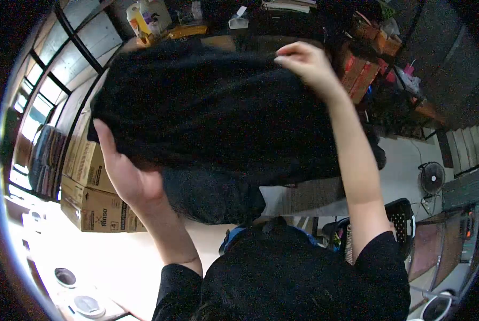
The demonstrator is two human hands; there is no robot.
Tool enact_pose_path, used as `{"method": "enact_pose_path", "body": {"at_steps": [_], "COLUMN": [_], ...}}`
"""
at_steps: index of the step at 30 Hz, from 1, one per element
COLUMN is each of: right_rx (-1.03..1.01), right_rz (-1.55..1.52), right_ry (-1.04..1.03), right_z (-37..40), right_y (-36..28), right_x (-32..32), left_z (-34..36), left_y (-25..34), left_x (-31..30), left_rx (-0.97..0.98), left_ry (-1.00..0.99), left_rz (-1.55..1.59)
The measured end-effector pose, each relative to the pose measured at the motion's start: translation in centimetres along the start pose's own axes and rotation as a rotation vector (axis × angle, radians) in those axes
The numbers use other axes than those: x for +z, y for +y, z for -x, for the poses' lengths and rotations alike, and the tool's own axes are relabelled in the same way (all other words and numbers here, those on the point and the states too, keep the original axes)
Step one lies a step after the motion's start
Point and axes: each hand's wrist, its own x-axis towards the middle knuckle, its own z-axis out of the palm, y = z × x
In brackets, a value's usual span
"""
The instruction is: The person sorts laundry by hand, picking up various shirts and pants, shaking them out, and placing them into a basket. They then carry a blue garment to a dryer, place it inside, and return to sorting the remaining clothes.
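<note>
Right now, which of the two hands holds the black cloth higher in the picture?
The right hand, pinching the top edge of the black cloth; the left hand grips it lower, beside the cardboard boxes.

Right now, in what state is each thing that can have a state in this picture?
black garment: held up, spread between both hands.
left hand: closed on the garment's lower edge.
right hand: pinching the garment's upper edge.
cardboard boxes: stacked, closed.
fan: upright on the floor; cannot tell if it runs.
</note>
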Motion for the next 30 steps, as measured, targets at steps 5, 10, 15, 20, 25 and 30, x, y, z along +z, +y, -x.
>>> {"method": "enact_pose_path", "body": {"at_steps": [5,10,15,20,25,30], "right_rx": [0.156,0.433,0.769,0.738,0.603,0.637], "right_rz": [-0.118,0.044,0.501,0.802,0.802,0.341], "right_ry": [-0.129,-0.057,0.027,0.067,0.003,0.07], "right_z": [3.7,15.2,25.5,30.5,30.5,27.0], "right_y": [7.2,20.5,23.1,23.5,23.6,18.0], "right_x": [7.4,5.1,2.8,5.9,5.0,-0.2], "left_z": [-2.2,4.2,7.3,3.7,2.5,2.6], "left_y": [-1.5,-5.2,-7.0,-9.5,-8.7,-6.1], "left_x": [-16.8,-42.4,-45.1,-44.2,-43.8,-42.6], "left_rx": [0.001,-0.376,-0.466,-0.38,-0.381,-0.338], "left_ry": [0.397,0.694,0.769,0.795,0.907,0.799], "left_rz": [-0.309,-0.364,-0.374,-0.425,-0.19,-0.146]}}
